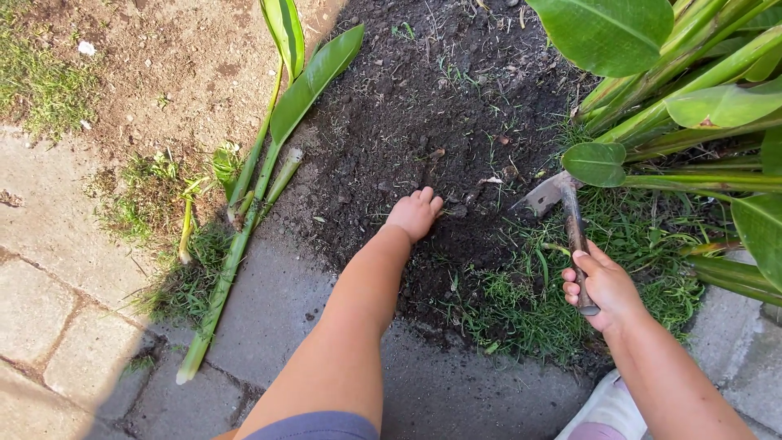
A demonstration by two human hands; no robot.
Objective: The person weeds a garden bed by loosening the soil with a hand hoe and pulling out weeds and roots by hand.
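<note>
Pressing left hand [415,213], fingers curled, into dark loose soil [423,106]; right hand [601,285] clamping rusty wooden-handled hoe [562,204]; likely loosening bed, next chop needing clear fingers.

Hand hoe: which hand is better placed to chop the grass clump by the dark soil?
Right, probably. The right hand already grips the hand hoe, blade at the edge of the grass clump. The left hand is empty, pressed into the dark soil, away from the tool.

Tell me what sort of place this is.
Most likely a home garden bed beside a paved path: dark loose soil, broad-leaved plants, paving stones, and a hand hoe in the right hand.
</note>
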